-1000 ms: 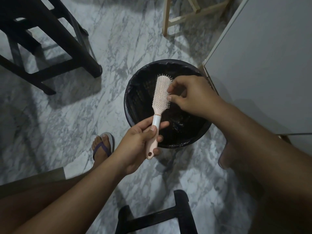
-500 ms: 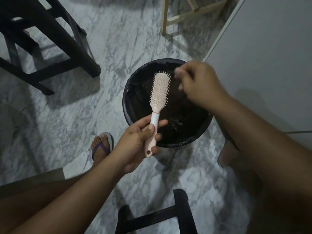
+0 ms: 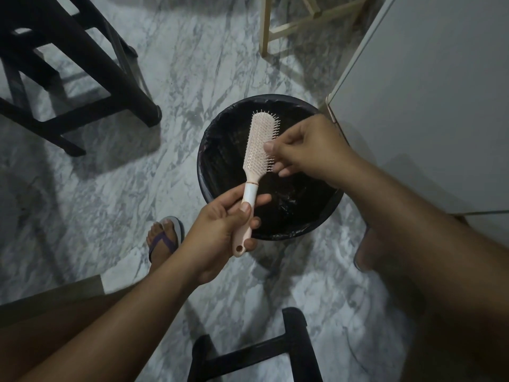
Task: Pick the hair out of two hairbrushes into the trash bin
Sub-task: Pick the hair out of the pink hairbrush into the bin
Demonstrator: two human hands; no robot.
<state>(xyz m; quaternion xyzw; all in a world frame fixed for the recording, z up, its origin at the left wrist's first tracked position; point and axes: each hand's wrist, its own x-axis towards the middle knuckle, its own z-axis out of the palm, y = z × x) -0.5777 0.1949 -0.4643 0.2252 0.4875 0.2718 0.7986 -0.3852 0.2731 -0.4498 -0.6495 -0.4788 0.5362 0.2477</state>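
The person is seated over a round trash bin [image 3: 204, 161] lined with a black plastic bag, which stands on the grey-veined marble floor [image 3: 192, 64]. The left grip [image 3: 220, 235] is clenched round the handle of a pale pink paddle hairbrush [image 3: 260, 144]: the thumb lies along the white band of the handle, the fingers wrap underneath, and the end with the hanging hole pokes out below the palm. The brush is held nearly upright, leaning slightly to the right, its bristled head up over the open mouth of the bin.

The right grip [image 3: 308, 150] comes in from the right with its fingers curled. Thumb and forefinger are pinched together in the bristles on the brush's right edge, about halfway along the head. The light is too dim and any strands too fine for me to say whether hair is caught between them.

A foot in a purple-strapped flip-flop [image 3: 164, 241] is planted left of the bin. Dark wooden chair legs [image 3: 82, 64] stand at the far left, a pale wooden stool frame [image 3: 264, 26] beyond the bin, and a white cabinet [image 3: 427, 92] rises just beside the bin on the right. Another piece of black furniture [image 3: 261, 351] sits low between the person's forearms.
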